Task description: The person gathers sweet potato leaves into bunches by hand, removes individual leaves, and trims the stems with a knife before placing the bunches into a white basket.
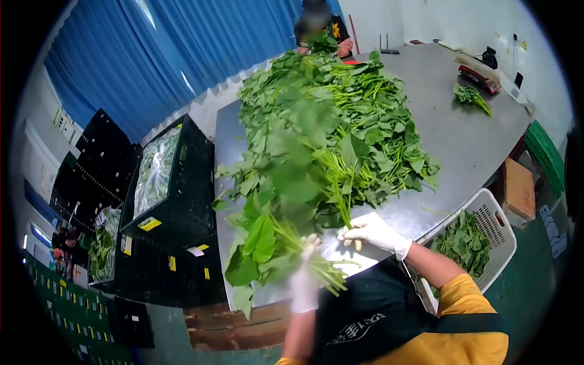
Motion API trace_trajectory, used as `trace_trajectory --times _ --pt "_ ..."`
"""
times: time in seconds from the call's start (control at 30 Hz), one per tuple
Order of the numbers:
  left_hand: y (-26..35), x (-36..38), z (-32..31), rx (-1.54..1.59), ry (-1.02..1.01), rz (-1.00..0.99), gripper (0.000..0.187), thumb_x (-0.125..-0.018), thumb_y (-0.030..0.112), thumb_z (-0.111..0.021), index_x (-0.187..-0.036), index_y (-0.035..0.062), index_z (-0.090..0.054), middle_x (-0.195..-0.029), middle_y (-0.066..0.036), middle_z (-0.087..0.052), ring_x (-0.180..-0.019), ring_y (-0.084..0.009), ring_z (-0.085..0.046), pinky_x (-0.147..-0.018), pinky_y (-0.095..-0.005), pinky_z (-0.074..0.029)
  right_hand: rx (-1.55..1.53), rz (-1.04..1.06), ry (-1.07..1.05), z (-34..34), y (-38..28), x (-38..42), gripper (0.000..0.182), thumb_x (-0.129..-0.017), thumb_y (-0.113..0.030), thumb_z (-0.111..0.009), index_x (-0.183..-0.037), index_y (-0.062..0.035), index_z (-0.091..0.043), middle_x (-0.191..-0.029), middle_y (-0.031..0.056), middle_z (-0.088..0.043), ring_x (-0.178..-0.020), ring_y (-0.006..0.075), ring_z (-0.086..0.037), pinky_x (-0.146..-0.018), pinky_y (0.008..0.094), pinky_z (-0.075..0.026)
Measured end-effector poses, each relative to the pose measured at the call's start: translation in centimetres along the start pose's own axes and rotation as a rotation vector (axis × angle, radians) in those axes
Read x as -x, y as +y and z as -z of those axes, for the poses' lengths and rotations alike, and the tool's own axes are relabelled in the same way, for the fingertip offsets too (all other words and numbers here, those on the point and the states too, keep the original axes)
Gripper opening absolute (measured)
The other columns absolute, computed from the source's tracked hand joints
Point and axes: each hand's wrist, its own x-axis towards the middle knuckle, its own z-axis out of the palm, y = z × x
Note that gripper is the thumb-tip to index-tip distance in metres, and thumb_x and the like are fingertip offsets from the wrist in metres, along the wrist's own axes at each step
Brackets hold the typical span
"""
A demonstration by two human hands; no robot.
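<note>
A white glove covers my left hand [305,277], blurred by motion and wrapped round the stems of a bunch of leafy greens [261,246]. The leaves of that bunch point left and its cut stems stick out to the right. My right hand [371,233], also gloved, pinches the lower end of a few green stems [347,210] at the near edge of a big pile of leafy greens [377,137]. Blurred leaves hide part of the pile's middle. Both hands are over the near side of the metal table [453,143].
A white basket [502,222] with loose greens stands at right. Dark crates [198,149], one holding bagged greens, are stacked at left. Across the table, a person [325,30] holds greens. A red scale [479,79] and a small bunch [471,98] sit far right.
</note>
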Motion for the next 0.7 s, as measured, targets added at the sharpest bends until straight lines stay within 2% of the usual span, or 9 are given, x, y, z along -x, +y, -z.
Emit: trace_trajectory --times 0.03,0.1,0.2,0.23,0.37,0.43,0.53,0.6,0.7 --pt "-0.8 -0.1 1.4 -0.205 -0.161 -0.124 0.052 -0.088 0.006 -0.058 -0.133 -0.0028 -0.035 -0.128 -0.019 -0.051 -0.117 -0.0258 -0.052 -0.1 -0.0321 -0.041 -0.009 -0.009 -0.017 -0.6 1.2 0.0 0.017 -0.086 -0.007 -0.062 -0.096 0.0054 -0.068 -0.079 0.0091 -0.068 -0.06 0.0101 -0.06 -0.056 0.0215 -0.048" --pt "-0.1 0.1 0.4 -0.164 -0.116 0.023 0.043 -0.089 0.002 -0.055 -0.129 0.0012 -0.04 -0.122 -0.017 -0.054 -0.109 -0.0235 -0.055 -0.095 -0.0349 -0.044 0.31 0.34 0.04 -1.6 3.3 0.0 0.015 -0.086 -0.009 -0.064 -0.096 0.001 -0.07 -0.078 0.0057 -0.068 -0.055 0.0076 -0.056 -0.055 0.0204 -0.046" --pt "1.1 1.3 -2.1 -0.003 -0.064 0.082 0.038 -0.088 0.001 -0.056 -0.124 0.0057 -0.043 -0.113 -0.015 -0.055 -0.096 -0.0215 -0.056 -0.084 -0.0367 -0.049 0.152 0.082 0.085 -3.6 3.2 0.9 0.014 -0.085 -0.011 -0.065 -0.093 -0.001 -0.071 -0.075 0.0033 -0.067 -0.056 0.0065 -0.055 -0.055 0.0207 -0.045" --pt "1.5 1.6 -2.8 0.005 -0.058 0.097 0.036 -0.088 0.001 -0.056 -0.121 0.0056 -0.044 -0.109 -0.014 -0.056 -0.093 -0.021 -0.056 -0.082 -0.0364 -0.05 0.495 0.34 0.076 -3.7 3.2 1.0 0.014 -0.084 -0.014 -0.066 -0.09 -0.0021 -0.071 -0.072 0.001 -0.066 -0.059 0.0054 -0.054 -0.057 0.021 -0.044" --pt "0.4 1.2 -1.7 0.131 -0.137 0.165 0.025 -0.086 -0.001 -0.057 -0.11 0.005 -0.05 -0.097 -0.011 -0.057 -0.079 -0.0187 -0.058 -0.071 -0.0334 -0.053 0.563 0.424 0.096 -4.2 4.4 1.4 0.016 -0.084 -0.015 -0.065 -0.09 -0.0013 -0.07 -0.07 0.0017 -0.064 -0.063 0.0046 -0.055 -0.058 0.0216 -0.045" --pt "-0.9 0.8 -0.6 0.191 -0.203 0.208 0.024 -0.086 -0.002 -0.058 -0.108 0.0049 -0.052 -0.095 -0.011 -0.057 -0.076 -0.0184 -0.058 -0.068 -0.0326 -0.054 0.755 0.221 -0.015 -4.0 4.5 1.8 0.017 -0.084 -0.018 -0.06 -0.099 -0.0108 -0.065 -0.086 0.0049 -0.063 -0.08 0.019 -0.061 -0.077 0.0335 -0.049" --pt "-4.5 -1.2 2.0 0.089 -0.152 0.094 0.023 -0.087 0.001 -0.058 -0.109 0.0045 -0.053 -0.094 -0.009 -0.057 -0.08 -0.0189 -0.058 -0.072 -0.0348 -0.054 0.606 0.435 0.169 -3.5 7.8 0.8 0.017 -0.088 -0.015 -0.06 -0.093 -0.0039 -0.071 -0.076 0.0022 -0.067 -0.066 0.007 -0.057 -0.063 0.0231 -0.047" --pt "-4.6 -1.4 1.8 0.07 -0.152 0.089 0.024 -0.086 0.0 -0.057 -0.109 0.0046 -0.052 -0.094 -0.009 -0.057 -0.081 -0.0189 -0.058 -0.073 -0.035 -0.054 0.258 0.243 0.09 -3.2 3.6 1.6 0.018 -0.087 -0.017 -0.061 -0.094 -0.0038 -0.07 -0.079 0.0037 -0.067 -0.067 0.0086 -0.057 -0.064 0.0241 -0.047" --pt "-4.6 -1.3 1.1 0.06 -0.156 0.093 0.025 -0.086 0.0 -0.057 -0.11 0.0046 -0.052 -0.094 -0.009 -0.057 -0.083 -0.0188 -0.058 -0.075 -0.0354 -0.054 0.496 0.39 0.067 -2.4 3.2 1.1 0.014 -0.086 -0.015 -0.063 -0.089 -0.0024 -0.07 -0.077 0.0037 -0.066 -0.066 0.008 -0.056 -0.063 0.0239 -0.046"
